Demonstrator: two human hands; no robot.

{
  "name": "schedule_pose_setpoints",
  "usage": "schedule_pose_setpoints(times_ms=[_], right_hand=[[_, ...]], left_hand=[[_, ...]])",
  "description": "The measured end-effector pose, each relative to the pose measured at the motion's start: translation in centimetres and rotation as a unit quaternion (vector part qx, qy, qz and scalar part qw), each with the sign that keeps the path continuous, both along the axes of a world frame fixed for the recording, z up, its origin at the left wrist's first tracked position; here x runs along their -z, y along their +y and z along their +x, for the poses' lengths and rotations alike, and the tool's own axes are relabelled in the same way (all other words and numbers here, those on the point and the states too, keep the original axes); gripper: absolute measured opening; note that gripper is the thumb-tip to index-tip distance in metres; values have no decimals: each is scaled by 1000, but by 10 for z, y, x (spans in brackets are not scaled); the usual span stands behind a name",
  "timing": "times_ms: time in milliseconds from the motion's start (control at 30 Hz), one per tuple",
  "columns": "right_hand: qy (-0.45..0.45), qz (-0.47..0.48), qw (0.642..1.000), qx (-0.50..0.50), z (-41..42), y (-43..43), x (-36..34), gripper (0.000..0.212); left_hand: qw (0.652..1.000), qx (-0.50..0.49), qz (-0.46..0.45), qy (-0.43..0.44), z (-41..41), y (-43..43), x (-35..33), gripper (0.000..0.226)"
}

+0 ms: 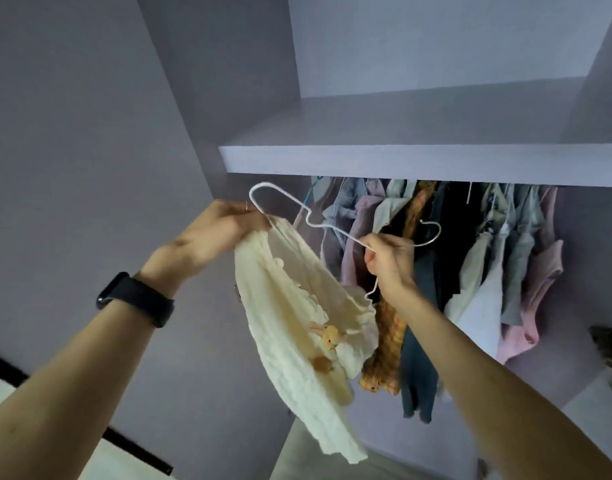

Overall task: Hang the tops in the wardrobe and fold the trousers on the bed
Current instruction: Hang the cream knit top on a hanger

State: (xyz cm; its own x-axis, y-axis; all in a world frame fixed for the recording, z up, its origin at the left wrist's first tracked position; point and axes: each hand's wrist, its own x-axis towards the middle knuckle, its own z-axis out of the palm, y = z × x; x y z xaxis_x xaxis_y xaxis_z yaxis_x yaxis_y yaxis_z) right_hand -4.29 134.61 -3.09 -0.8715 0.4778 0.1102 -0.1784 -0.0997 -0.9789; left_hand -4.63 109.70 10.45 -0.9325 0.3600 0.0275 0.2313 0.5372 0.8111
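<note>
We pinch a thin white wire hanger (pixel 342 233) in our right hand (pixel 387 261), thumb and curled fingers closed on its sloping arm. Our left hand (pixel 224 226) curls tight round the hanger's rounded end and the crinkled cream top (pixel 297 306). The top sags soft and waffle-textured below and between both sets of fingers, with a small tan bunny patch (pixel 328 336) on it. Just beyond our right fingertips a crowded row of hung clothes (pixel 488 258) fills the wardrobe, under a smooth lilac shelf (pixel 401 162) above our fingers.
</note>
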Motion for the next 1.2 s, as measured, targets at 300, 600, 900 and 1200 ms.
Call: schedule_pose_setpoints(times_ms=[300, 600, 900, 1200], right_hand=[[24, -129, 990, -42, -24, -13, -33, 35], [-89, -84, 993, -7, -52, -36, 16, 32], [-48, 92, 994, -23, -42, -33, 33, 40], [52, 376, 923, -69, -38, -50, -53, 36]], left_hand=[[991, -49, 99, -71, -1, -21, 14, 27], [984, -90, 151, -29, -1, -22, -16, 20], [978, -203, 45, 23, -7, -70, -10, 26], [959, -131, -226, 107, -11, -51, 10, 32]])
